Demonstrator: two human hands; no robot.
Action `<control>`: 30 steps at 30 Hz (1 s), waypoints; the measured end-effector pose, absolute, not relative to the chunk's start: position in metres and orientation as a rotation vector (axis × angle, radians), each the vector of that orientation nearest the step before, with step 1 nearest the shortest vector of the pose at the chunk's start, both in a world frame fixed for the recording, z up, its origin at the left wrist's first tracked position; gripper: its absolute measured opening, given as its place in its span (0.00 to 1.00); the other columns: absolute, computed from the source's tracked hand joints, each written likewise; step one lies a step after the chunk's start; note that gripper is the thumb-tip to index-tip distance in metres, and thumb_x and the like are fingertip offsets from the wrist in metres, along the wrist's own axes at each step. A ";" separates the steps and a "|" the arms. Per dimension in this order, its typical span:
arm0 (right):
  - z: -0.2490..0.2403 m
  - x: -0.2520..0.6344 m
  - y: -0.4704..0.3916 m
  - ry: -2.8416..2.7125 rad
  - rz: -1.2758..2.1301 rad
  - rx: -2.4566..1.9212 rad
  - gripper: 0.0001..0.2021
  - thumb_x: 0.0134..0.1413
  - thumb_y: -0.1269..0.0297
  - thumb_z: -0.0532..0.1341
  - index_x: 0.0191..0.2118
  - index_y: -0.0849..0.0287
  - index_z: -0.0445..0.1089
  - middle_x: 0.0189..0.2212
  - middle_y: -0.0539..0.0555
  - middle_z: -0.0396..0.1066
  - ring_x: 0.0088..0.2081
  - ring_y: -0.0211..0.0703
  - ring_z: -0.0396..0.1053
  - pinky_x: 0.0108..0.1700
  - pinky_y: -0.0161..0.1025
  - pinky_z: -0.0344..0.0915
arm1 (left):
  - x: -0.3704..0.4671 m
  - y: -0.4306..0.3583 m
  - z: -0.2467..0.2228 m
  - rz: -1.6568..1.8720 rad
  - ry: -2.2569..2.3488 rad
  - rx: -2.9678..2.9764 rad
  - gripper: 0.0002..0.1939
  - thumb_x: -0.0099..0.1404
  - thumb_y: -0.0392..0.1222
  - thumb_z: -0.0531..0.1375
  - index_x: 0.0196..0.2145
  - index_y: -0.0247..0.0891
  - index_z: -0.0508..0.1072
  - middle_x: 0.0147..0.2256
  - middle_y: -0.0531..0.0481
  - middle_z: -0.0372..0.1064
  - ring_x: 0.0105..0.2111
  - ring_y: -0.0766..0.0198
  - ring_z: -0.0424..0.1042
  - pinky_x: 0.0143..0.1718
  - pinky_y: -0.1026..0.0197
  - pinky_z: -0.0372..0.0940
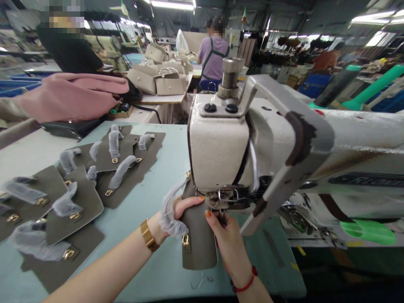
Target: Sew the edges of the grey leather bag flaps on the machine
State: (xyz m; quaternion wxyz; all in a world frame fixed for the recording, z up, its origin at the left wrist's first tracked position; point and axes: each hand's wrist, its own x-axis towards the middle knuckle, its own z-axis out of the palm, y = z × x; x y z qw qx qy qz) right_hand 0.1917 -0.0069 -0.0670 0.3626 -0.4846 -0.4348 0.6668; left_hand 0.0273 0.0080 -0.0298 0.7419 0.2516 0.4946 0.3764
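Both hands grip the olive leather piece (pixel 198 235) under the sewing machine (pixel 221 151); right hand (pixel 229 242) fingers (pixel 208 214) near needle, puncture risk; left hand (pixel 176 210) wrap could snag.

The nameplate (pixel 368 180) on the sewing machine (pixel 284 139) is too blurred to read.

A grey-green leather flap (pixel 198 235) with a brass clasp and a foam-wrapped strap stands upright under the sewing head, near centre.
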 end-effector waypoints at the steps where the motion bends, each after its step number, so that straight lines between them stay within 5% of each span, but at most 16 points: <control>1: -0.068 0.192 -0.007 -1.131 1.688 -1.256 0.19 0.53 0.49 0.62 0.33 0.65 0.72 0.30 0.55 0.72 0.33 0.45 0.67 0.33 0.35 0.64 | 0.028 0.008 -0.028 0.840 1.079 0.543 0.18 0.48 0.54 0.67 0.31 0.38 0.77 0.31 0.44 0.77 0.37 0.46 0.76 0.45 0.47 0.69; 11: -0.058 0.189 -0.002 -1.225 1.568 -1.297 0.18 0.54 0.49 0.60 0.29 0.62 0.68 0.28 0.53 0.67 0.32 0.43 0.64 0.30 0.34 0.60 | 0.020 0.015 -0.041 0.908 1.022 0.673 0.22 0.52 0.52 0.66 0.42 0.38 0.76 0.42 0.43 0.76 0.42 0.46 0.75 0.46 0.50 0.69; 22: -0.047 0.188 0.000 -1.335 1.502 -1.299 0.16 0.56 0.52 0.59 0.28 0.61 0.70 0.29 0.54 0.70 0.34 0.45 0.66 0.31 0.34 0.60 | 0.021 0.017 -0.038 0.962 1.038 0.652 0.18 0.49 0.51 0.66 0.35 0.38 0.76 0.33 0.47 0.77 0.36 0.52 0.76 0.38 0.58 0.71; 30: -0.053 0.191 0.000 -1.396 1.480 -1.325 0.18 0.56 0.50 0.57 0.27 0.61 0.68 0.25 0.51 0.66 0.29 0.41 0.62 0.30 0.33 0.58 | 0.024 0.014 -0.036 0.970 0.961 0.657 0.23 0.51 0.51 0.65 0.42 0.37 0.75 0.39 0.44 0.77 0.41 0.46 0.75 0.44 0.52 0.70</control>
